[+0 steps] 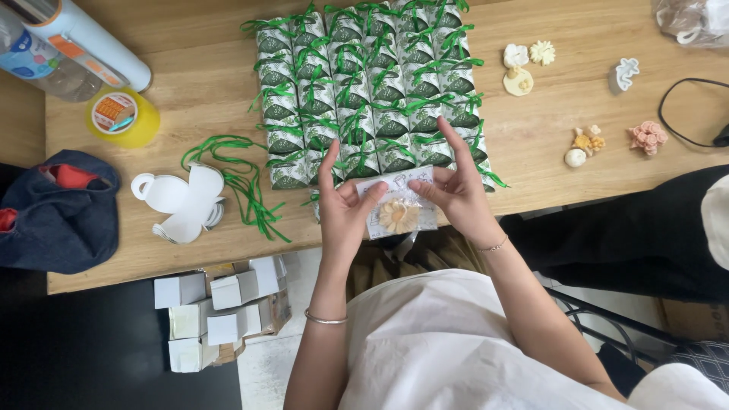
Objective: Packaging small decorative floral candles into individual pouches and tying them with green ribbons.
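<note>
Both hands meet just above the near edge of the pale wooden tabletop (569,45), sharing one clear cellophane packet with a cream flower-shaped piece inside (398,215). Left hand (343,214) has its grip closed on the packet's left side, thumb on the front, index finger raised free. Right hand (458,193) pinches the packet's top right edge between thumb and fingers, the other fingers spread upward.

Beyond the hands stands a dense block of small green-and-white gift boxes tied with green ribbon (372,91), many rows deep, so much of the packing looks finished. Plenty seems left, though: loose green ribbons (243,175) and a stack of flat white unfolded box blanks (181,201) lie to the left, several small moulded flower pieces (524,68) wait unwrapped on the right, and plain white cube boxes (220,307) sit below the tabletop.
</note>
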